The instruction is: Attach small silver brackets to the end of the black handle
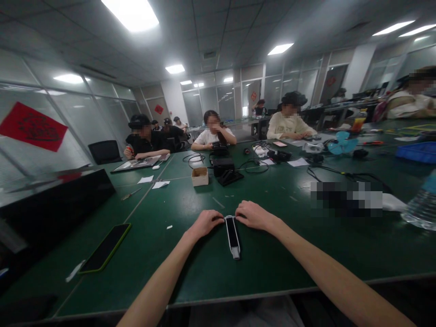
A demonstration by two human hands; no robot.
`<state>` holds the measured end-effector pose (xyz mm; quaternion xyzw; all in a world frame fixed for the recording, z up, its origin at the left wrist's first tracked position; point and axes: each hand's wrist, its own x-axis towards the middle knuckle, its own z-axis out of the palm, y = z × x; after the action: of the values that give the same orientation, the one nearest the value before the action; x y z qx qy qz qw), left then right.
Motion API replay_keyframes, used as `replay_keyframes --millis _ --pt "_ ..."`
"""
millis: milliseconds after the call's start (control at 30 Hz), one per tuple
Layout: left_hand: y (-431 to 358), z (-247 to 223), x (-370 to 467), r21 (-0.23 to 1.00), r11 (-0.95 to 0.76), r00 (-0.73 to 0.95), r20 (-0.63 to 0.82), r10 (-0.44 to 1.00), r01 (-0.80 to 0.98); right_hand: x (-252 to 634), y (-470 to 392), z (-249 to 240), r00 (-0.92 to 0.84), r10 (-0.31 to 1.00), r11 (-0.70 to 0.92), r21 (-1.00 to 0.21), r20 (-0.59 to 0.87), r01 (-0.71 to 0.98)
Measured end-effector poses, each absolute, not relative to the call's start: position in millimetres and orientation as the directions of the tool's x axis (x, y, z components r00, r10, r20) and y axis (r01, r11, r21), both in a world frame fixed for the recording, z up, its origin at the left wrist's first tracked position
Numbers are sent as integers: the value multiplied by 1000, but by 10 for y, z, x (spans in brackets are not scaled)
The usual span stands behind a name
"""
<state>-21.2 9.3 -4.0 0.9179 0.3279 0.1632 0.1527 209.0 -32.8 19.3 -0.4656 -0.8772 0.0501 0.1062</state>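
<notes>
A slim, long device with a black face and a pale grey-white frame point(233, 236) lies on the green table in front of me. Its narrower near end carries a grey block. My left hand point(207, 222) has its fingers curled together, with the tips at the device's far left corner. On the opposite corner, the bent fingers of my right hand point(252, 215) pinch the frame. Both wrists hang just above the tabletop. What exactly the fingertips press on is too small to make out.
A phone in a green case point(106, 247) lies to the left, with a screwdriver point(131, 194) beyond it. Ahead are a small cardboard box point(199, 177) and a black box point(223, 166) with cables. A clear bottle point(422, 204) stands right. Several people sit at the tables.
</notes>
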Motion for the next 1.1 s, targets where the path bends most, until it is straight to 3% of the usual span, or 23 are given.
replay_keyframes --millis 133,300,500,667,1100 --pt "93 -46 -205 345 -752 736 207 645 561 2237 -271 240 -507 842 539 -230 185 810" --pt "121 -71 -238 297 -764 739 217 638 573 2655 -172 297 -310 899 383 -210 310 900" --pt "111 -46 -265 256 -770 738 229 635 584 2839 -138 224 -239 958 271 -215 161 938" --pt "127 -44 -267 224 -774 736 238 633 593 2766 -121 186 -289 954 298 -189 72 936" --pt "87 -15 -241 198 -773 739 228 634 603 2664 -6 5 -139 986 101 -338 -93 936"
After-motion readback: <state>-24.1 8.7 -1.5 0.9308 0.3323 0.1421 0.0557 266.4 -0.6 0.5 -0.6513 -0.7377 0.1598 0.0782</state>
